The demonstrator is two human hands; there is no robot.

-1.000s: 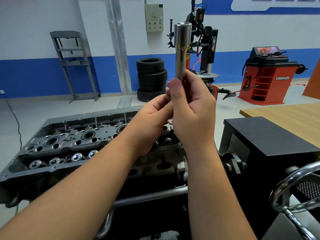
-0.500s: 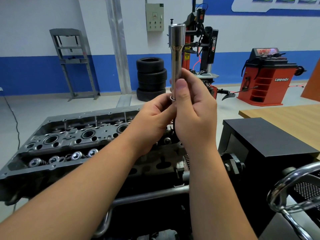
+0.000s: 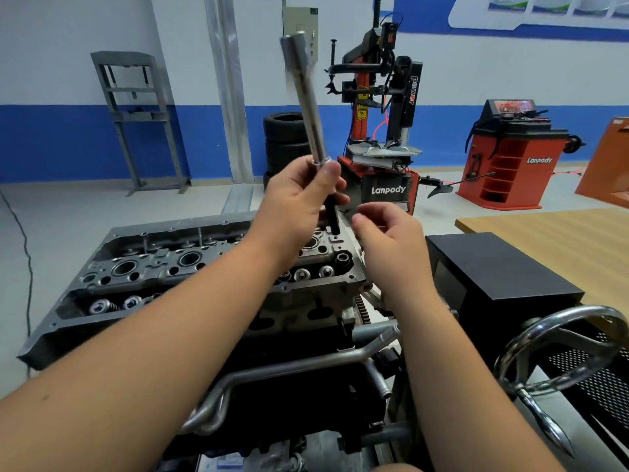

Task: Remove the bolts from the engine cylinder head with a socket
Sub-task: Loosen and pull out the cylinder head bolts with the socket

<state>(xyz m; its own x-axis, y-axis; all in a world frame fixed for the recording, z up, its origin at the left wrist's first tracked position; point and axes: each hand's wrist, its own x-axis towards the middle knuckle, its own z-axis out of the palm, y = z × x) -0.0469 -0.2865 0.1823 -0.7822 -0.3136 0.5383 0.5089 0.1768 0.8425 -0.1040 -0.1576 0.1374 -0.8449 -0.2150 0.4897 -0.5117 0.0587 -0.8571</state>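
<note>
My left hand (image 3: 296, 199) is raised over the grey engine cylinder head (image 3: 153, 267). It grips a dark bolt (image 3: 332, 218) just under its washer, and the shank hangs below my fingers. A long silver socket (image 3: 308, 103) still sits on the bolt's head. It sticks up, tilted to the left, and is blurred by motion. My right hand (image 3: 388, 240) hovers to the right of the bolt's lower end with its fingers loosely curled, holding nothing. The head shows open bores, valve springs and bolt holes.
A black box (image 3: 493, 277) stands right of the engine, with a chrome handwheel (image 3: 558, 352) in front of it. A wooden table (image 3: 561, 240) lies far right. Stacked tyres (image 3: 282, 141), a tyre changer (image 3: 384, 114), an orange wheel balancer (image 3: 510, 155) and a grey press frame (image 3: 136, 120) line the back wall.
My right hand has let go of the socket and dropped to the right. My left hand now holds the bolt and socket alone, and the socket has swung to lean left.
</note>
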